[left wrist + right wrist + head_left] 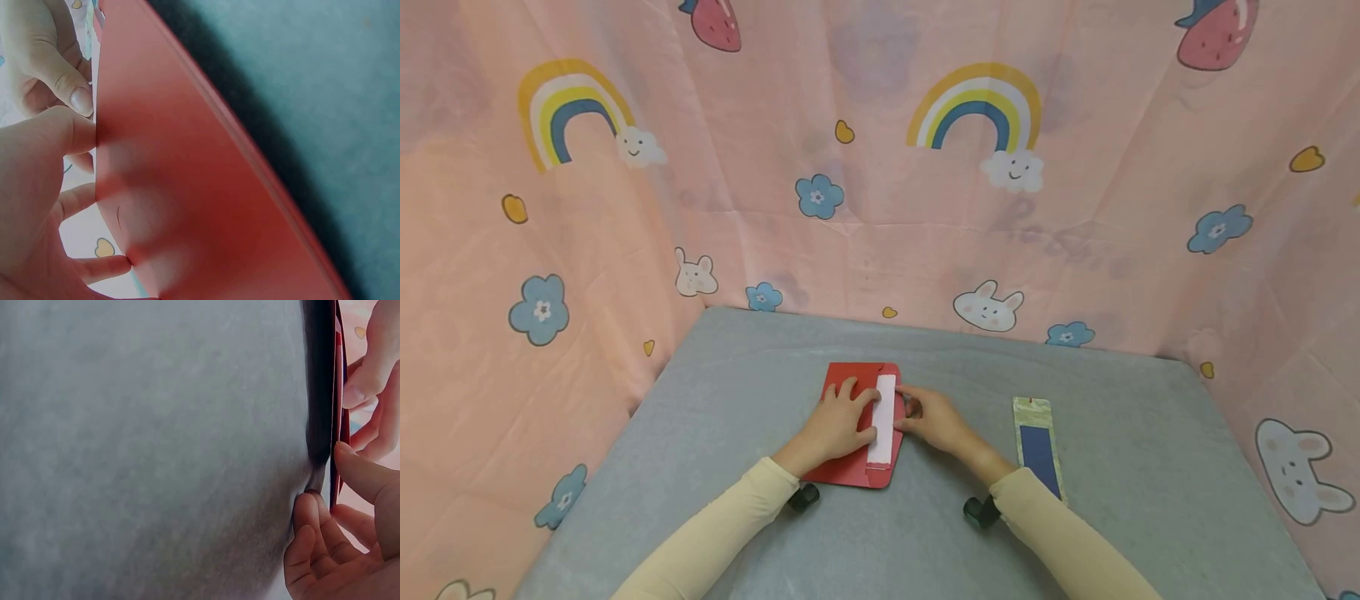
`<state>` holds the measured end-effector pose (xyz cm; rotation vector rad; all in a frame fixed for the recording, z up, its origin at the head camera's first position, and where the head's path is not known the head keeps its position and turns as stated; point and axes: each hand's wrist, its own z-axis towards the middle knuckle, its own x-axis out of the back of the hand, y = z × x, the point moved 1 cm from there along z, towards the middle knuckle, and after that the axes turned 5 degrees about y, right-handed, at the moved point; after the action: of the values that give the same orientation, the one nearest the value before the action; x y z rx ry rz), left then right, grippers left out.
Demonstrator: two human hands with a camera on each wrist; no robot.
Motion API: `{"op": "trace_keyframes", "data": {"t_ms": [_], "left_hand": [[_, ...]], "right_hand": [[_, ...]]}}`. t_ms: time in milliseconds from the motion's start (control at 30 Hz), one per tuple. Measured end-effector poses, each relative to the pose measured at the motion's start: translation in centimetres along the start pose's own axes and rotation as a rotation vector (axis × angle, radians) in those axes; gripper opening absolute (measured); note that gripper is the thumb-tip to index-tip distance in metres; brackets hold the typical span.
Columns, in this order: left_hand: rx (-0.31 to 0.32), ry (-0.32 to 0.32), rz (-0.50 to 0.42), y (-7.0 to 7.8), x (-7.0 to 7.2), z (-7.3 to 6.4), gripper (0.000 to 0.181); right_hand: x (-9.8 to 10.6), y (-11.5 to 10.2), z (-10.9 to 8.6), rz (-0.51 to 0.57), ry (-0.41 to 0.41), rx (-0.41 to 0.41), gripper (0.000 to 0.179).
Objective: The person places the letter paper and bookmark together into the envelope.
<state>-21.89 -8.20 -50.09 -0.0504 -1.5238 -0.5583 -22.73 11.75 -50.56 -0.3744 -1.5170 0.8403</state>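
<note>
- Left hand [833, 423] spreads over the red envelope [852, 472]; slipping could skew the white strip [883, 417].
- Right hand [937, 418] pinches the envelope's edge; overpulling might crease it.

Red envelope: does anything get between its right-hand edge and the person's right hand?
Nothing visible does: the right hand touches the edge of the red envelope directly. The white strip lies inward of the fingertips, and the blue-and-gold packet is off to the right.
</note>
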Motion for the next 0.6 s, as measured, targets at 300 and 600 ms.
{"op": "trace_keyframes", "data": {"t_ms": [300, 600], "left_hand": [[0.007, 0.000, -0.002, 0.04, 0.13, -0.04, 0.057], [0.012, -0.002, 0.005, 0.13, 0.16, 0.02, 0.056]], "right_hand": [[-0.26, -0.66, -0.04, -0.003, 0.008, -0.015, 0.060], [-0.77, -0.72, 0.06, -0.030, 0.019, -0.034, 0.062]]}}
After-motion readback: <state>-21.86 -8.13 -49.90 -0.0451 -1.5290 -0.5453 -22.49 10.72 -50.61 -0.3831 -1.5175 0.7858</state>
